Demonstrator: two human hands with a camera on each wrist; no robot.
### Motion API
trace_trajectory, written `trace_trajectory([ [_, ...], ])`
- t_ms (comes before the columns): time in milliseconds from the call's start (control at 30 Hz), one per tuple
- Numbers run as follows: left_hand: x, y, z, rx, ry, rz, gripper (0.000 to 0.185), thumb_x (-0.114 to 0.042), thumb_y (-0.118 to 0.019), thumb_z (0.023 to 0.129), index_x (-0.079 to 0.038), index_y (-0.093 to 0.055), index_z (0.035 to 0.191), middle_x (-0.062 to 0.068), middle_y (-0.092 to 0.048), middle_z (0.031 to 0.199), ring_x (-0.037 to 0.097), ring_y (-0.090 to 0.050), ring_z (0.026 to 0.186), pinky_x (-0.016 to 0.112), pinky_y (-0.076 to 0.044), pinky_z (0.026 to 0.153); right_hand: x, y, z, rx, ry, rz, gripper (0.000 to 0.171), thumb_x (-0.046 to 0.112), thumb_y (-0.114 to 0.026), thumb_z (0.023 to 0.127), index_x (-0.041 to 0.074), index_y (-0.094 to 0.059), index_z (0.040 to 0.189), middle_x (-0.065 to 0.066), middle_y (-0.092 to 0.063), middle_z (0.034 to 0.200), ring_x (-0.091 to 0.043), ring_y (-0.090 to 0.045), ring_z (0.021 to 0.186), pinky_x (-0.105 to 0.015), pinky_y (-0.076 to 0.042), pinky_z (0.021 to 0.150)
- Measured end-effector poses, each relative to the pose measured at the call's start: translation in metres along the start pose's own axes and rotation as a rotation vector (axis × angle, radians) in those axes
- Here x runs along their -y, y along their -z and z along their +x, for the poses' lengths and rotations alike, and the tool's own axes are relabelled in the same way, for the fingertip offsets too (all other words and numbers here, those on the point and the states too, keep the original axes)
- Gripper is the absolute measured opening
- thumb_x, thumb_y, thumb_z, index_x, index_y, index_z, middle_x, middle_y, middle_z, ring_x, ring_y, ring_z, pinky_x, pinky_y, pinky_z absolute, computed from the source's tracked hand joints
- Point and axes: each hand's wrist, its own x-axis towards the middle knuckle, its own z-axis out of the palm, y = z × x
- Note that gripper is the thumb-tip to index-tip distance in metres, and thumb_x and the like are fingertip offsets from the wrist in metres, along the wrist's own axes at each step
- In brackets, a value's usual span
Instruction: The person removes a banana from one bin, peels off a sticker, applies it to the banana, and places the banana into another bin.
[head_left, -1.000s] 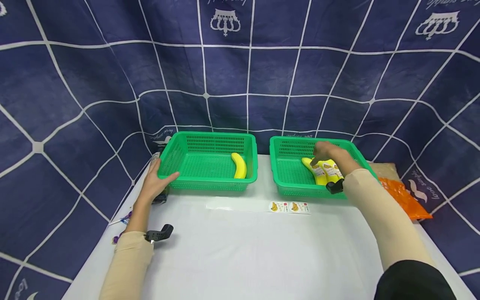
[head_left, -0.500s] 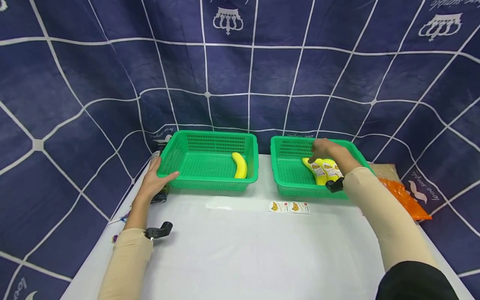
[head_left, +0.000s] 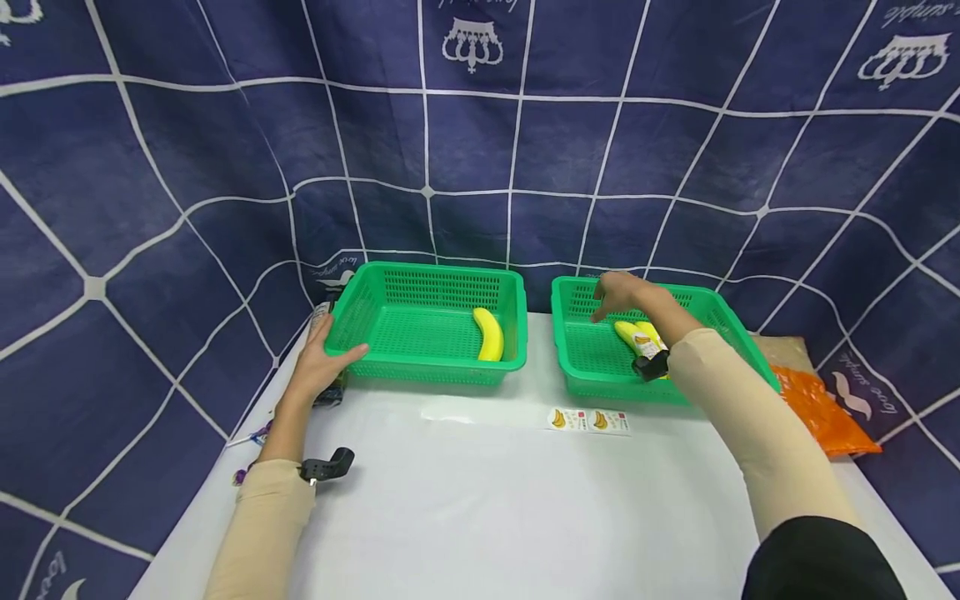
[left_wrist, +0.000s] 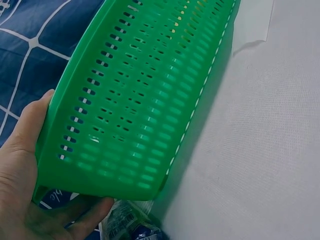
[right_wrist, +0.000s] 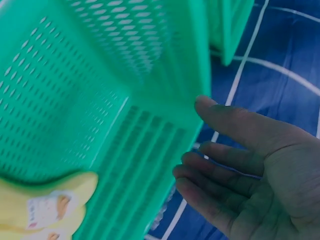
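My left hand point(head_left: 318, 362) rests at the near left corner of the left green basket point(head_left: 420, 371), fingers spread. In the left wrist view, its thumb point(left_wrist: 37, 117) touches the rim and its fingers lie along the short end. A lone yellow banana point(head_left: 490, 335) is in that basket at the right side. Over the back left part of the right green basket point(head_left: 600, 382) hovers my right hand point(head_left: 626, 293), holding nothing. Its thumb tip overlaps the rim in the right wrist view, the other fingers loosely curled. Labelled bananas point(head_left: 643, 340) lie side by side there, partly hidden by the wrist.
A backing strip point(head_left: 480, 411) with two banana stickers point(head_left: 588, 420) lies on the white table point(head_left: 487, 517) in front of the baskets. An orange bag point(head_left: 821, 408) sits at right, a dark packet point(head_left: 330, 392) at left. Blue checked cloth point(head_left: 465, 142) hangs behind.
My right hand has moved left, away from above the labelled bananas, towards the back left of its basket. My left hand stays at its corner. The head view has shifted slightly.
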Motion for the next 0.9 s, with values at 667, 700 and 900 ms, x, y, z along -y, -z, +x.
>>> trace_trajectory([
  [667, 0.000, 0.000, 0.000, 0.001, -0.025, -0.040, 0.106, -0.050, -0.071, 0.085, -0.016, -0.003, 0.158, 0.008, 0.004, 0.166, 0.037, 0.003, 0.152, 0.066, -0.011, 0.118, 0.103, 0.001, 0.064, 0.036, 0.158, 0.054, 0.061, 0.036, -0.074, 0.086, 0.003, -0.057, 0.134, -0.014, -0.062, 0.130, -0.029, -0.058, 0.120, -0.042, -0.051, 0.099],
  [700, 0.000, 0.000, 0.000, 0.000, -0.026, -0.040, 0.106, -0.050, -0.071, 0.084, -0.016, -0.003, 0.158, 0.008, 0.003, 0.166, 0.037, 0.003, 0.152, 0.066, -0.011, 0.118, 0.106, 0.001, 0.069, 0.038, 0.160, 0.048, 0.061, 0.037, -0.074, 0.085, 0.003, -0.057, 0.134, -0.014, -0.062, 0.132, -0.030, -0.058, 0.121, -0.043, -0.051, 0.099],
  [900, 0.003, -0.001, 0.000, 0.000, -0.007, -0.035, 0.107, -0.050, -0.071, 0.084, -0.016, -0.003, 0.158, 0.006, 0.004, 0.166, 0.037, 0.003, 0.152, 0.066, -0.012, 0.118, 0.129, -0.004, 0.094, 0.093, 0.161, -0.001, 0.062, 0.041, -0.073, 0.086, 0.004, -0.058, 0.134, -0.014, -0.056, 0.140, -0.031, -0.054, 0.127, -0.043, -0.050, 0.103],
])
